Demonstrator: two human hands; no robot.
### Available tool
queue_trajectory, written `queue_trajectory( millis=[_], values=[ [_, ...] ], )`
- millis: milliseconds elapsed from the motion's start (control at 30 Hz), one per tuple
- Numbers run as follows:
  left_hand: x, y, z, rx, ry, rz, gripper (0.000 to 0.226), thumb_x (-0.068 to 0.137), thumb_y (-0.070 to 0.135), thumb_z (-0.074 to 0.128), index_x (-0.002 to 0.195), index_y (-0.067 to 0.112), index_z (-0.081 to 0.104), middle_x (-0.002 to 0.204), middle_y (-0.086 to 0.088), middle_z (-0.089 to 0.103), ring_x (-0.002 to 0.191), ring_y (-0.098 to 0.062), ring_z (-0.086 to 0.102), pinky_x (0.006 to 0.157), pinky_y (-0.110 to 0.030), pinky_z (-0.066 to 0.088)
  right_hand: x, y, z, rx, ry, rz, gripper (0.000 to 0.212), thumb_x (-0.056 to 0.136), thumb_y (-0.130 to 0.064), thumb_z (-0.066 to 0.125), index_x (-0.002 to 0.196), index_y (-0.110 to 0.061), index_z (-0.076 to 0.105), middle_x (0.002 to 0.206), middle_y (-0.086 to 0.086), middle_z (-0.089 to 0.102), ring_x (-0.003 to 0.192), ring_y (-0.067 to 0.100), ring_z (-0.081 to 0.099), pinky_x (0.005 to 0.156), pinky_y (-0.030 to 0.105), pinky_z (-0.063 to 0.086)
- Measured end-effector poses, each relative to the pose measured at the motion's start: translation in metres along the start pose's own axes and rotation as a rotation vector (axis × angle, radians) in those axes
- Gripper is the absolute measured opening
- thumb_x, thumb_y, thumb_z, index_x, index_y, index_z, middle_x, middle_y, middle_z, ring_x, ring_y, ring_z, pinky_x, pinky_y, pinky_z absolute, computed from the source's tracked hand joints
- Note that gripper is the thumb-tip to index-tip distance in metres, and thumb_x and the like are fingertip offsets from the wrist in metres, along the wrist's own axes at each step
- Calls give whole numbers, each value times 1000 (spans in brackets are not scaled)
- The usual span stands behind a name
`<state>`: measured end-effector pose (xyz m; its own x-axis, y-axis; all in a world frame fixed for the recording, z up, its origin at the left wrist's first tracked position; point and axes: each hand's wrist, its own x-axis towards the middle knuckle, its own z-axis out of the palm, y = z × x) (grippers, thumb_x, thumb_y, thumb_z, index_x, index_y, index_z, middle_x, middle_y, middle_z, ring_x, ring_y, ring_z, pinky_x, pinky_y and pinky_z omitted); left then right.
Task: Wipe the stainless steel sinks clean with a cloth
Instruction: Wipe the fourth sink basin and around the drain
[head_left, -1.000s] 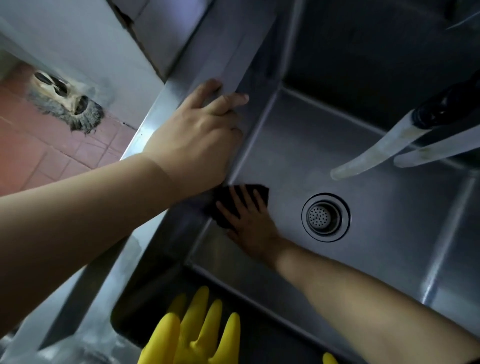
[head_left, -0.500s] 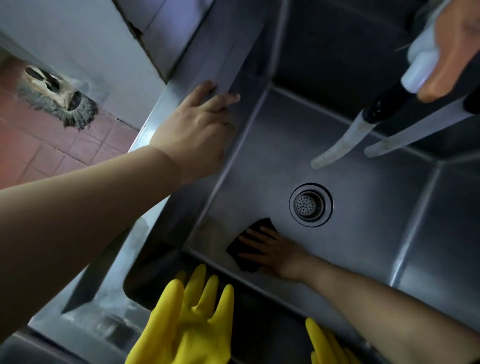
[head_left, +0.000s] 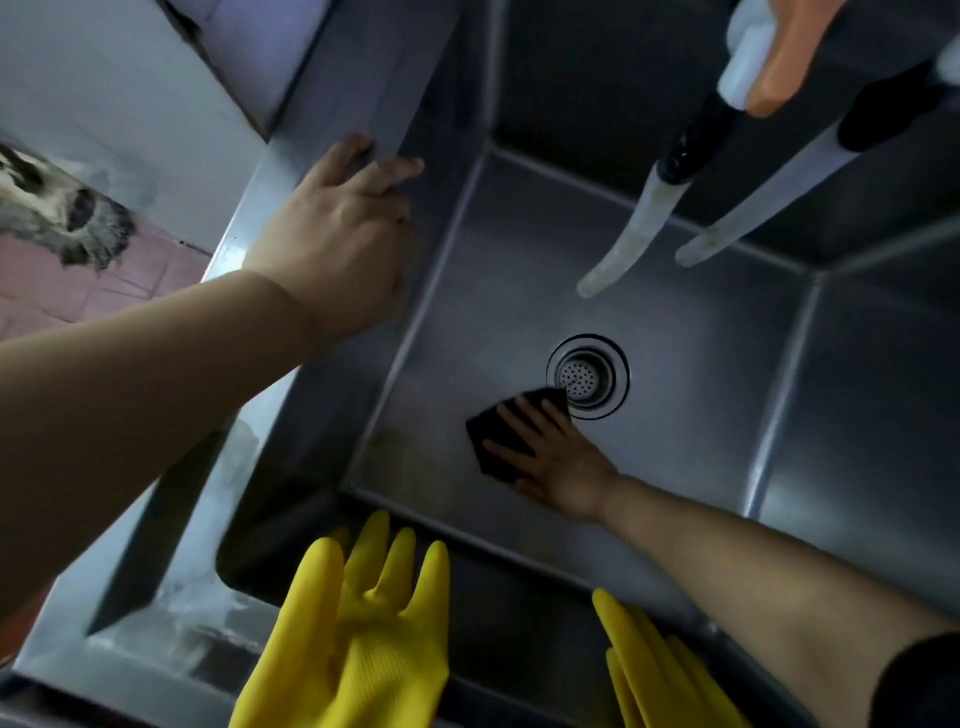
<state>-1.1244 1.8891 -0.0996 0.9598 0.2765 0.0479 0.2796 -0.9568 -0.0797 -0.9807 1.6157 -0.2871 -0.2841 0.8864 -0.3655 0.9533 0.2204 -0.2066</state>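
My right hand (head_left: 558, 462) presses the dark cloth (head_left: 511, 434) flat on the sink (head_left: 691, 332) floor, fingers spread straight, its corner just touching the drain (head_left: 588, 376). My left hand (head_left: 337, 234) rests on the left rim, fingers loosely extended and gripping nothing, probably bracing me as I lean in

You're standing at a deep stainless steel sink (head_left: 701, 457) with a strainer drain (head_left: 588, 376), taps with hose spouts (head_left: 631, 234) overhead, yellow rubber gloves (head_left: 353, 634) draped on the rim, red floor tiles (head_left: 62, 291) below: a utilitarian kitchen or scullery.
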Motion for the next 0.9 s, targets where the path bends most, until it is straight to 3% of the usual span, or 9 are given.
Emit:
queue_trajectory(
  millis=[100, 267, 400, 533, 667, 733, 800, 867, 900],
  values=[
    [0, 0, 0, -1, 24, 2, 25, 76, 15, 48, 82, 7, 71, 93, -11, 69, 130, -28, 46, 112, -52, 25, -61, -7, 15, -136, -156, -120, 68, 76, -55, 67, 137, -36, 45, 148, 8, 40, 136, 33, 36, 109, 54, 24],
    [1, 2, 2, 13, 50, 30, 22, 74, 14, 51, 80, 5, 71, 91, -11, 69, 128, -30, 47, 111, -52, 26, -105, 23, 20, -176, -179, -157, 70, 72, -55, 70, 135, -35, 49, 145, 3, 44, 133, 28, 41, 112, 43, 11],
    [0, 4, 2, 33, 78, 68, 23, 76, 16, 50, 80, 6, 70, 91, -11, 69, 126, -32, 49, 110, -51, 29, -83, 64, 12, -94, -21, 196, 75, 77, -44, 72, 142, -25, 39, 148, 11, 38, 137, 33, 27, 113, 41, 1],
    [0, 8, -1, 31, 86, 99, 24, 79, 17, 48, 79, 7, 70, 89, -10, 69, 125, -31, 50, 109, -50, 31, -66, 95, 6, -33, 4, 458, 69, 95, -47, 38, 144, -34, -8, 160, 3, -2, 140, 18, -23, 110, 32, -25],
    [-2, 9, -3, 30, 91, 114, 22, 80, 20, 52, 78, 8, 70, 89, -10, 70, 125, -31, 51, 109, -51, 32, -70, 65, 15, 105, 27, 701, 67, 98, -46, 31, 142, -31, -16, 156, 2, -16, 138, 18, -28, 109, 33, -27],
    [-2, 10, -3, 17, 90, 126, 28, 80, 28, 53, 81, 7, 71, 89, -10, 70, 124, -32, 52, 108, -52, 33, -83, 45, 23, 126, 40, 720, 66, 97, -47, 32, 145, -28, -9, 155, 6, -15, 141, 24, -22, 111, 37, -23],
    [-1, 11, -4, -9, 89, 136, 36, 80, 35, 51, 84, 6, 72, 90, -11, 70, 123, -33, 53, 107, -52, 34, -99, 26, 25, 109, 24, 641, 66, 92, -49, 37, 148, -21, 16, 156, 16, 9, 143, 34, -1, 114, 43, -11],
    [0, 11, -3, -36, 92, 140, 42, 82, 40, 49, 86, 5, 72, 90, -11, 70, 123, -33, 53, 108, -51, 34, -107, 12, 27, 58, -3, 534, 68, 82, -48, 57, 141, -18, 42, 146, 22, 36, 139, 40, 21, 111, 47, 3],
    [0, 11, -3, -45, 90, 143, 45, 82, 42, 48, 87, 4, 72, 91, -10, 70, 124, -32, 52, 110, -49, 33, -106, 7, 27, 25, -19, 487, 71, 76, -49, 67, 138, -19, 47, 143, 22, 41, 136, 41, 26, 110, 48, 5]
  ],
)
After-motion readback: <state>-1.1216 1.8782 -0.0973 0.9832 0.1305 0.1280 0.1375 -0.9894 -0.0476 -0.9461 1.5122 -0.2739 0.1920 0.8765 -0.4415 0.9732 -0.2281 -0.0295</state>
